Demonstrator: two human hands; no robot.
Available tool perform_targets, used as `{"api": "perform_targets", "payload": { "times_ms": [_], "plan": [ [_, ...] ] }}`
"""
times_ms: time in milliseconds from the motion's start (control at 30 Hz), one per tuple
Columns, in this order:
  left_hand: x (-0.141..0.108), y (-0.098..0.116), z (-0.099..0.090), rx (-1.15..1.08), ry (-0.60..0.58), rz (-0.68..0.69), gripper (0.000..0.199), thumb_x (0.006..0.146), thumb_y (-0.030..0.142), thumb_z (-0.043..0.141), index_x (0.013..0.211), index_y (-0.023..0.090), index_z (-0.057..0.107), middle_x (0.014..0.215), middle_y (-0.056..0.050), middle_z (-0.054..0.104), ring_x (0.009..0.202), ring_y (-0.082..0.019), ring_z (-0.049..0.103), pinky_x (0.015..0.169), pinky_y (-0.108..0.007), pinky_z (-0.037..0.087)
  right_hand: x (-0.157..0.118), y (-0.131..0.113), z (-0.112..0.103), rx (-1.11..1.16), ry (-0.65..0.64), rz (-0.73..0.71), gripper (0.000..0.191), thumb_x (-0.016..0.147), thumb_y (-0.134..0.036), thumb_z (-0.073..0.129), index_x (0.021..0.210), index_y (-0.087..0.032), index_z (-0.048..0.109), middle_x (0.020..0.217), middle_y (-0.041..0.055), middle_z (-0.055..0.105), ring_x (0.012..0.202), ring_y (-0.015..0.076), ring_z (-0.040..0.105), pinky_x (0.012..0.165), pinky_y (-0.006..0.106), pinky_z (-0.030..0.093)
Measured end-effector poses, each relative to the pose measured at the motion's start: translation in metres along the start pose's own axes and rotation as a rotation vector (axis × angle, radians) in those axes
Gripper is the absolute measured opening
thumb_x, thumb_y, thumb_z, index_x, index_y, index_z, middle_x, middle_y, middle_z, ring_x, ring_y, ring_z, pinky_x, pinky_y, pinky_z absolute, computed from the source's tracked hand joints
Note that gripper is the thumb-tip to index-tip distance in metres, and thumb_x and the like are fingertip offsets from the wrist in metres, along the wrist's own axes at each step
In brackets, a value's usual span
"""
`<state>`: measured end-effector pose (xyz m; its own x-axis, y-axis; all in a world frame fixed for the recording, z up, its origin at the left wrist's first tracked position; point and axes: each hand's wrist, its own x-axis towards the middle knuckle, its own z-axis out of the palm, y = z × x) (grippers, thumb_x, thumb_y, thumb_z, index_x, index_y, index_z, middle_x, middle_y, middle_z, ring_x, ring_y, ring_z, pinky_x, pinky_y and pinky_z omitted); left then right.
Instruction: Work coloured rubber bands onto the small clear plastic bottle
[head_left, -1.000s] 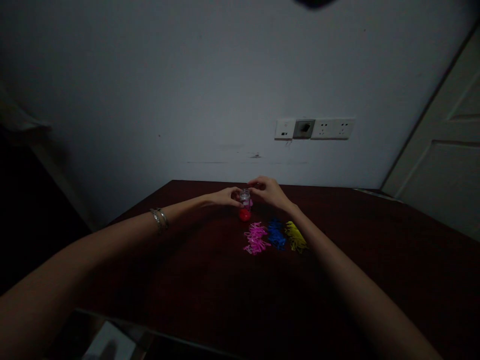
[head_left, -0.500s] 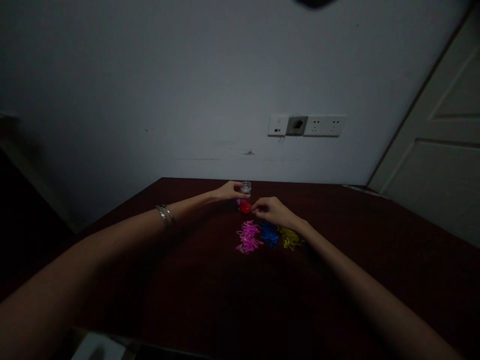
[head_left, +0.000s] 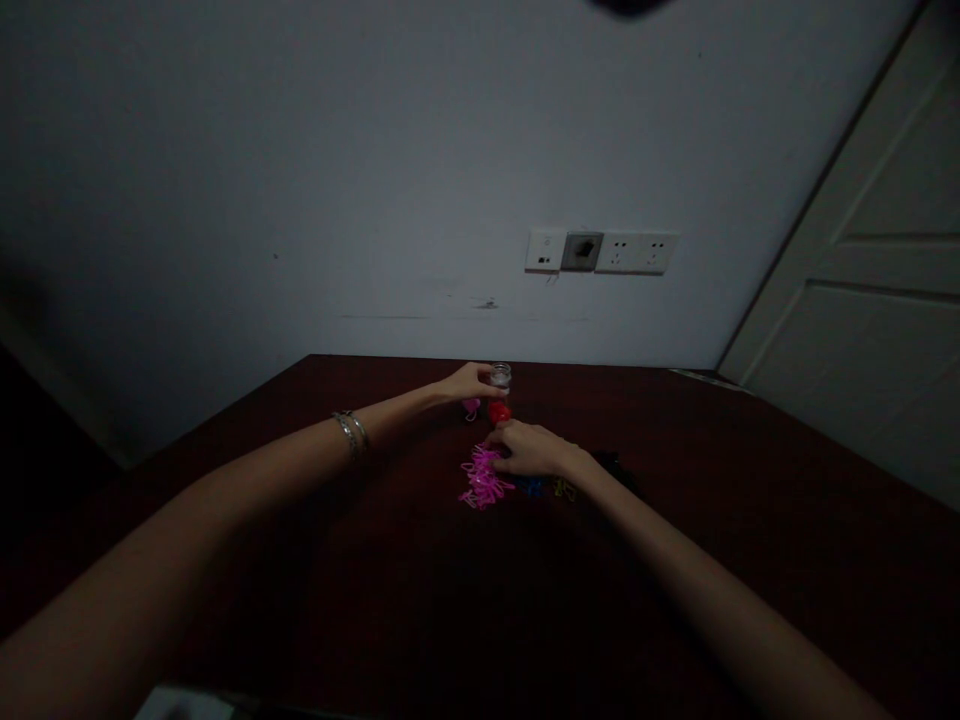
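Head view: grips clear jar point(head_left: 501, 374) upright in left hand point(head_left: 471, 381), near far edge of dark red table point(head_left: 420, 580), just behind red object point(head_left: 498, 411). Has right hand point(head_left: 529, 450) at edge of pink loop pile point(head_left: 483, 482), fingers bent; can't tell if pinching a loop. Partly hides blue loops point(head_left: 535, 487), yellow loops point(head_left: 565, 489). Also visible: small pink item point(head_left: 471, 405), left of red object.

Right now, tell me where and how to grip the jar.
Probably take the jar by its side, below the rim, from the left, as the left hand does: it stands upright, its wall is round, and the red thing lies close in front.
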<state>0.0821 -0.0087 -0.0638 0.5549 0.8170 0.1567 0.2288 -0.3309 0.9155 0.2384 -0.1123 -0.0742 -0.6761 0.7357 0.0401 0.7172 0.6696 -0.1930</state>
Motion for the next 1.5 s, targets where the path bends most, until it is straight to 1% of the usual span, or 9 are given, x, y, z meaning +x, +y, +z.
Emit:
{"api": "perform_targets", "payload": {
  "times_ms": [167,367,600,767,900,1033,1167,1333,1500],
  "plan": [
    [-0.002,0.001,-0.002,0.017,0.003,-0.014,0.03,0.061,0.015,0.07,0.089,0.009,0.061,0.086,-0.008,0.065,0.074,-0.011,0.058,0.075,-0.028,0.045,0.003,0.002,0.004,-0.054,0.015,-0.062,0.028,0.075,-0.031,0.052,0.097,-0.019,0.065,0.097,0.0088,0.063,0.083,0.0194,0.057,0.063,0.026,0.037],
    [-0.006,0.003,-0.004,0.047,-0.006,-0.023,0.029,0.06,0.016,0.071,0.087,0.008,0.061,0.086,-0.008,0.065,0.074,-0.012,0.058,0.075,-0.028,0.045,0.004,0.006,0.007,0.0,0.016,-0.01,0.021,0.074,-0.026,0.053,0.089,-0.02,0.066,0.082,0.0044,0.065,0.07,0.0144,0.055,0.055,0.023,0.031],
    [-0.004,0.001,-0.007,0.027,-0.04,-0.033,0.031,0.059,0.014,0.07,0.088,0.008,0.06,0.086,-0.007,0.064,0.074,-0.011,0.058,0.073,-0.026,0.045,0.005,0.006,0.007,0.033,0.028,-0.003,0.019,0.073,-0.023,0.052,0.085,-0.02,0.066,0.078,0.0028,0.064,0.066,0.012,0.053,0.053,0.021,0.028],
    [-0.007,0.001,-0.009,-0.005,-0.086,-0.052,0.041,0.055,0.011,0.068,0.094,0.01,0.057,0.083,-0.005,0.063,0.069,-0.009,0.057,0.064,-0.02,0.044,0.006,0.007,0.008,0.021,0.033,-0.002,0.019,0.072,-0.025,0.053,0.084,-0.019,0.067,0.074,0.0028,0.062,0.062,0.0119,0.051,0.052,0.022,0.027],
    [-0.01,0.004,-0.022,-0.026,-0.173,-0.172,0.046,0.053,0.007,0.063,0.098,0.01,0.057,0.078,-0.004,0.063,0.059,-0.008,0.055,0.054,-0.019,0.041,0.007,0.004,0.008,0.035,0.025,0.0,0.017,0.072,-0.022,0.054,0.081,-0.019,0.067,0.073,0.0029,0.062,0.062,0.0118,0.051,0.051,0.022,0.027],
    [-0.005,0.009,-0.041,-0.088,0.032,-0.265,0.04,0.057,0.007,0.061,0.097,0.011,0.06,0.073,-0.005,0.063,0.054,-0.008,0.052,0.047,-0.018,0.036,0.008,0.004,0.007,0.087,0.035,0.008,0.016,0.071,-0.02,0.056,0.082,-0.019,0.067,0.074,0.0024,0.063,0.063,0.0113,0.052,0.052,0.021,0.029],
    [0.003,0.018,-0.053,-0.124,0.253,-0.238,0.032,0.063,0.01,0.061,0.095,0.011,0.061,0.075,-0.007,0.063,0.056,-0.009,0.052,0.049,-0.02,0.038,0.01,0.007,0.003,0.225,0.061,-0.054,0.016,0.07,-0.018,0.056,0.081,-0.016,0.068,0.071,0.0018,0.064,0.06,0.0096,0.052,0.053,0.02,0.032],
    [0.012,0.014,-0.046,-0.011,0.56,-0.164,0.022,0.068,0.013,0.055,0.088,0.01,0.063,0.069,-0.004,0.059,0.051,-0.006,0.047,0.046,-0.017,0.036,0.013,0.008,-0.012,0.405,0.157,-0.127,0.016,0.07,-0.017,0.056,0.081,-0.012,0.068,0.07,0.0033,0.064,0.06,0.0096,0.053,0.055,0.02,0.037],
    [0.014,0.001,-0.034,-0.054,0.669,-0.097,0.024,0.069,0.015,0.051,0.089,0.012,0.064,0.074,-0.004,0.061,0.056,-0.007,0.05,0.046,-0.015,0.036,0.015,0.006,-0.034,0.517,0.241,-0.126,0.016,0.069,-0.019,0.059,0.079,-0.011,0.069,0.068,0.0037,0.064,0.061,0.0107,0.054,0.057,0.022,0.039]
  ]
}}
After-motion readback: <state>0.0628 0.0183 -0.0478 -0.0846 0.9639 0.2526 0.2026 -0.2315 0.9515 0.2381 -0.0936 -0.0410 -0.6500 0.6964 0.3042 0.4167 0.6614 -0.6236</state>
